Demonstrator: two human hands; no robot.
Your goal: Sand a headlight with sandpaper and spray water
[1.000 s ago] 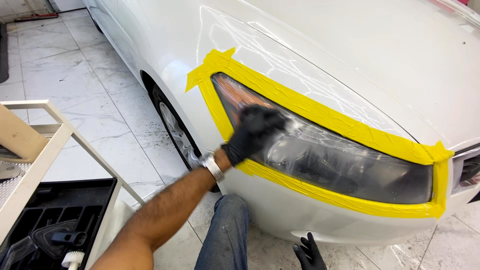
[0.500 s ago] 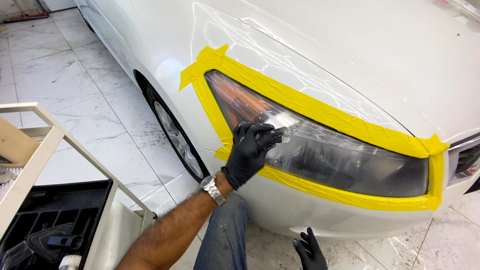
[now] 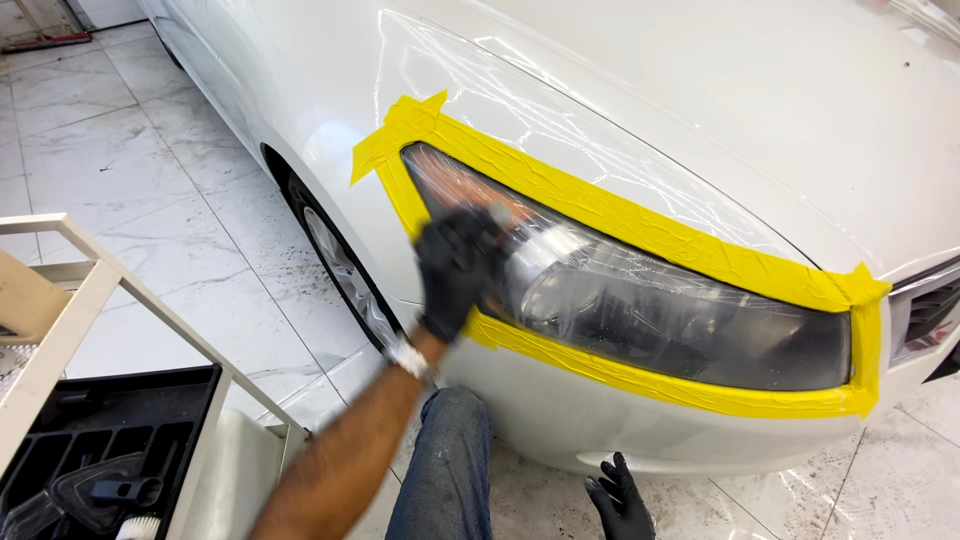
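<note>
A car headlight (image 3: 650, 310), a long dark clear lens, sits at the front corner of a white car (image 3: 700, 90) and fills the middle of the head-camera view. A border of yellow masking tape (image 3: 620, 215) runs all the way around the lens, covering the paint just beside it. The person's left hand (image 3: 455, 265), in a black glove, presses flat against the lens near its upper left end, by the orange corner; the hand is blurred, with fingers curled down over a small pale object against the glass, though what that object is cannot be told. A silver wristwatch (image 3: 408, 357) circles the bare forearm just below the glove. The person's right hand (image 3: 618, 497), also in a black glove, hangs low at the bottom edge under the bumper, fingers loosely spread and holding nothing. A knee in blue jeans (image 3: 445, 460) shows between the two arms. Behind the left hand is the front wheel (image 3: 340, 270). The floor is pale marble tile (image 3: 130, 160). At lower left stands a white cart (image 3: 70, 290) with a black tray (image 3: 100, 450) holding dark tools.
</note>
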